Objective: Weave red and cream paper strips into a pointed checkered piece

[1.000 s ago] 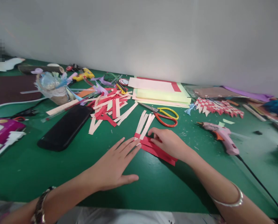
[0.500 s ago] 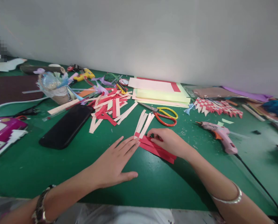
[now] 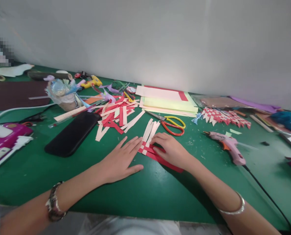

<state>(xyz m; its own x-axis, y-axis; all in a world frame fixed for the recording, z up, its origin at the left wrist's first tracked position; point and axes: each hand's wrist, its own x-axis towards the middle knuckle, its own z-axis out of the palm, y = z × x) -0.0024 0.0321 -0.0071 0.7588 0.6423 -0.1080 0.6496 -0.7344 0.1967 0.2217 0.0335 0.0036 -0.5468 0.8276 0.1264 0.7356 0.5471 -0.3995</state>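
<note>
Red paper strips (image 3: 163,159) and pale pink paper strips (image 3: 148,131) cross in a small checkered weave at their left end, lying on the green table. My left hand (image 3: 122,159) is flat and open, its fingertips at the weave's left edge and its thumb stretched apart over the tabletop. Curled over the red strips, my right hand (image 3: 171,149) pinches one beside the pale strips; its fingertips are partly hidden. Scissors with yellow and red handles (image 3: 172,125) lie just beyond the pale strips.
A pile of cut strips (image 3: 118,112) and a black phone (image 3: 72,134) lie to the left. Paper sheets (image 3: 168,103) are stacked at the back. Rightward are a pink glue gun (image 3: 229,145) with its cord and a finished woven piece (image 3: 225,117).
My left fingers have slid left off the weave, uncovering its checks. My right hand has shifted slightly left along the red strips. The view has moved a little.
</note>
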